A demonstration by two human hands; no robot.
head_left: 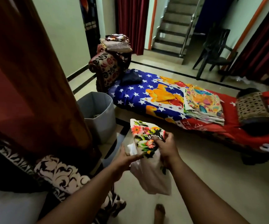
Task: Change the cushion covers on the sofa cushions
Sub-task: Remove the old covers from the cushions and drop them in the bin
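A white cushion cover with bright flowers [144, 136] hangs in front of me over the floor, its lower part limp. My right hand [166, 147] grips its flowered upper part with curled fingers. From the left, my left hand [125, 159] holds the cover's edge, fingers stretched along the cloth and thumb on top. A bare white cushion [9, 206] lies at the bottom left on the patterned sofa [57, 172]. A stack of folded flowered covers [203, 104] rests on the divan [130, 94] ahead.
A grey bin [98, 110] stands between the sofa and the divan. Folded cloths [116, 43] are piled on the divan's armrest. A dark chair [214, 52] and a staircase [174, 25] lie beyond. A brown curtain [25, 62] hangs at the left. My foot [159, 212] is on the floor.
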